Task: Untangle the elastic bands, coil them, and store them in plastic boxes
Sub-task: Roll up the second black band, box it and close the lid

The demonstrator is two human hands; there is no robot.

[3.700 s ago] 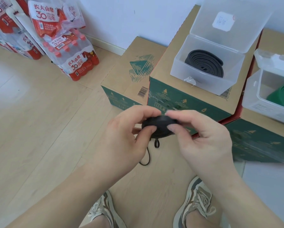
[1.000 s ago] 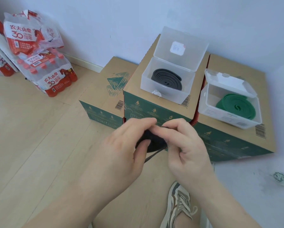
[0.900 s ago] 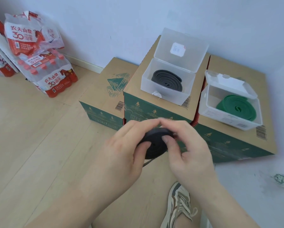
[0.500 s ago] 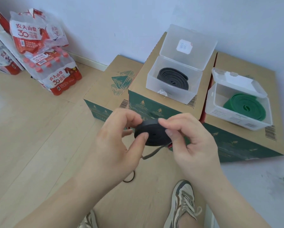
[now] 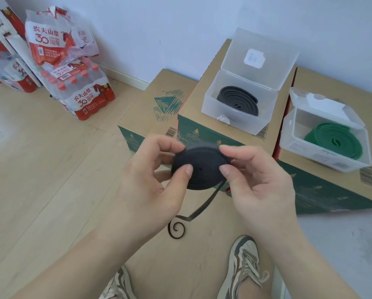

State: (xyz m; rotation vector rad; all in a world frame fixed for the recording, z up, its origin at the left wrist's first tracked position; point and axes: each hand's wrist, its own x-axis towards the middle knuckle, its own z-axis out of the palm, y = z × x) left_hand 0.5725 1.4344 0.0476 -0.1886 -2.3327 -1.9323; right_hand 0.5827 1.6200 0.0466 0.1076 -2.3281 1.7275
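Observation:
A black elastic band [image 5: 201, 167] is wound into a flat round coil held in mid-air between both hands. My left hand [image 5: 150, 180] grips its left side with thumb on the face. My right hand [image 5: 260, 182] pinches its right edge. A loose tail [image 5: 204, 205] hangs down from the coil and ends in a small curl. Behind, an open clear plastic box [image 5: 230, 119] holds a coiled black band [image 5: 238, 100]. To its right a second open clear box [image 5: 323, 154] holds a coiled green band [image 5: 336, 140].
Both boxes stand on cardboard cartons [image 5: 310, 190]; a lower carton [image 5: 150, 111] sits to their left. Shrink-wrapped packs of bottled water [image 5: 81, 91] are stacked on the wooden floor at the back left by the wall. My two shoes [image 5: 243, 266] are below.
The coil has been turned between my fingers and its face now shows. The hanging tail is shorter than before, with a curl at its end. The camera view has shifted slightly.

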